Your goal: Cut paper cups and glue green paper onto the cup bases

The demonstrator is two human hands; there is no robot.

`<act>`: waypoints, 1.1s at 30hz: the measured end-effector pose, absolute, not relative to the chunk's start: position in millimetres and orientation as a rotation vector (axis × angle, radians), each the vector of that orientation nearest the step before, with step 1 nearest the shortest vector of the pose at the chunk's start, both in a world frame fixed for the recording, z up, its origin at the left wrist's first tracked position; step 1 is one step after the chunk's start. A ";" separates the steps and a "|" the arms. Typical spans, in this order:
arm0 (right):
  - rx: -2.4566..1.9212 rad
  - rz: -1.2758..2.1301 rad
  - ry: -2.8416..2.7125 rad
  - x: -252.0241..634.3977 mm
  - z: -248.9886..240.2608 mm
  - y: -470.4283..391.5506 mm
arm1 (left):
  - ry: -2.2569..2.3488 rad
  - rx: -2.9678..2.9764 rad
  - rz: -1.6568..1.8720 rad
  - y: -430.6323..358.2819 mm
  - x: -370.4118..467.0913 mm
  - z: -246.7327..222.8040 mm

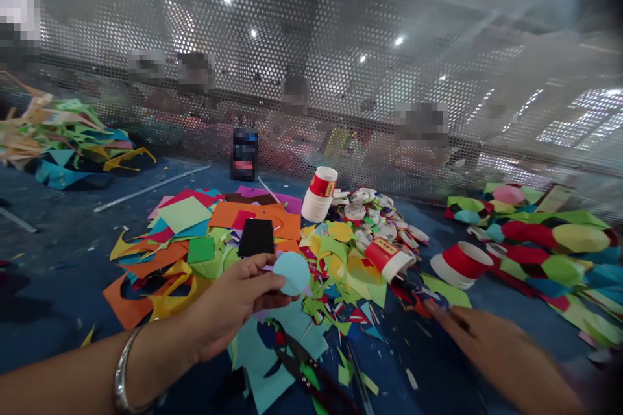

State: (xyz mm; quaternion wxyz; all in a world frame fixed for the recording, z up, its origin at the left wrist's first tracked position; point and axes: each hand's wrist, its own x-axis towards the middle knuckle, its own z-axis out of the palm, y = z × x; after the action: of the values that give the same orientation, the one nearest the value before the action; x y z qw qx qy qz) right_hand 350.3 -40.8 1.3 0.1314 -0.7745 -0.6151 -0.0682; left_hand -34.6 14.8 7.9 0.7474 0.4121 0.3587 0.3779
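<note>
My left hand (243, 292) pinches a light blue paper circle (291, 273) between thumb and fingers, above a heap of coloured paper scraps. My right hand (477, 340) reaches in from the right, smeared by motion. Its fingertips are near small dark and red pieces beside a tipped red-and-white paper cup (388, 258); whether it grips any cannot be made out. Below my left hand lie dark-handled scissors (311, 369) over a light blue paper sheet (263, 379). A clear rod or pen (357, 369) lies right of the scissors.
Stacked paper cups (317, 204) stand at the back, beside a pile of round badge-like pieces (370, 211). Another cup stack (461, 266) lies right. A phone (244, 154) leans against the perforated screen (272, 45). Scrap piles (63, 130) sit far left; joined coloured paper shapes (549, 240) spread right.
</note>
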 end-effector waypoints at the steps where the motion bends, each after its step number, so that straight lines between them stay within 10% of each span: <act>1: -2.280 -0.173 -1.815 343.5 3.7 -44.1 | 0.783 0.904 0.827 15.5 -34.6 7.3; 12: -1.402 0.167 -2.497 195.5 16.5 -28.9 | 0.803 0.955 0.912 18.3 -36.4 3.1; 33: -1.273 0.450 -2.214 190.3 3.4 -15.4 | 0.825 0.988 0.865 21.2 -35.0 -0.3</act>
State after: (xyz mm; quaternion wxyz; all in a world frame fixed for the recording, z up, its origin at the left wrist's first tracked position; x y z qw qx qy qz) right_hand 190.3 -15.4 3.4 0.2709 -0.4725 -0.8219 0.1669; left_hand -35.0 21.2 -0.3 0.7141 0.4460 0.3726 0.3902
